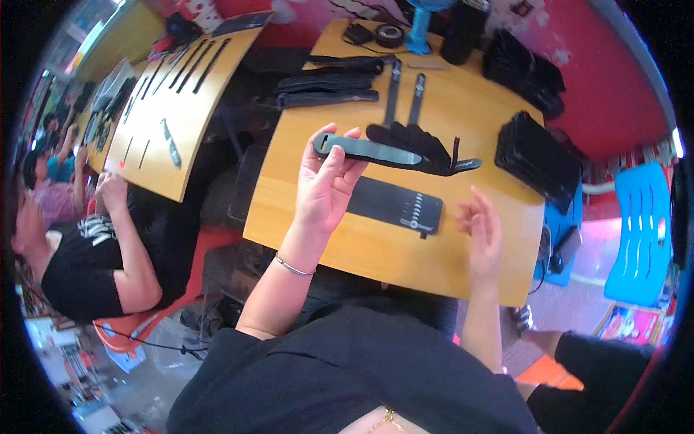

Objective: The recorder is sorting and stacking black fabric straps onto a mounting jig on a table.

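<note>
My left hand [327, 181] is raised over the table's near half, thumb and fingers closed on one end of a strap [379, 152]. The strap is grey-green on its upper face, with a slot in its rounded end; its dark far part stretches to the right and bends. To the right, my right hand [480, 230] is free, its fingers apart and half curled. A dark flat rectangular piece [394, 205] with pale printed marks lies beneath, between my hands. Just beyond the held strap are a dark bunch of straps [412, 139] and two straight straps [392, 94].
Stacked black straps [329, 90] lie at the table's back left, stacked black pieces [531, 155] on the right. A blue fan [419, 32], tape roll [390, 34] and black bottle [464, 32] stand behind. Left, another person [108, 253] sits at a second table [170, 123].
</note>
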Motion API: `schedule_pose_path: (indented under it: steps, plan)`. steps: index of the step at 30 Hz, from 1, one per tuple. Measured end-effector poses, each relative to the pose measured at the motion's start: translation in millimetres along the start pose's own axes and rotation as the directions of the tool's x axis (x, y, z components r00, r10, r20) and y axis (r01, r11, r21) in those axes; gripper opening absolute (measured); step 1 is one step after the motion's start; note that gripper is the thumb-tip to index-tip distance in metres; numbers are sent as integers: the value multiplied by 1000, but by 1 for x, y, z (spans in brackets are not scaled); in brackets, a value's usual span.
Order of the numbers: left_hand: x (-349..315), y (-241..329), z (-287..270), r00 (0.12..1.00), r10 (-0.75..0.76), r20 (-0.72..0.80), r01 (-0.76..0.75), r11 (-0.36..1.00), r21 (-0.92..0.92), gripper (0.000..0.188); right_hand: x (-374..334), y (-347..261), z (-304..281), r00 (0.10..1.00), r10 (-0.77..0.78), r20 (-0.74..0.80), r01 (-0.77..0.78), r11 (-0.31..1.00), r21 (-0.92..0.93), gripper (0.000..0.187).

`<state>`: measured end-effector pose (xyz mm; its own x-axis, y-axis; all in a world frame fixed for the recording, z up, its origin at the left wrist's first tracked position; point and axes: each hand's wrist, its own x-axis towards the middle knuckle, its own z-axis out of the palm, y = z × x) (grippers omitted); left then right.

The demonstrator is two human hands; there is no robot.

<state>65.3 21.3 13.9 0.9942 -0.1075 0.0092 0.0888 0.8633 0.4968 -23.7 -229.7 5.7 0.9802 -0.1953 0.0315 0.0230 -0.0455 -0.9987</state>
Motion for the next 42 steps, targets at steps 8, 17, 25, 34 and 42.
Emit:
schedule_pose_path:
  steps: [8,17,25,34,42]
  plan:
    - [-9,-9,25,979,-40,199,-9,971,238,44,19,-36,-7,976,-73,205,6,952,307,72]
    - [-20,-22,31,933,-114,342,38,974,222,46,10,-43,-27,961,14,275,-65,982,178,45]
    - [-24,-42,42,921,-220,323,59,896,441,53,-6,-32,-60,967,27,254,-65,988,140,51]
    - [-27,-65,45,871,-357,339,92,795,600,64,-27,-13,-110,979,177,99,-191,968,163,44]
    - [-26,-54,20,917,-309,252,-4,626,780,35,-32,22,-149,975,157,-158,-152,987,47,42]
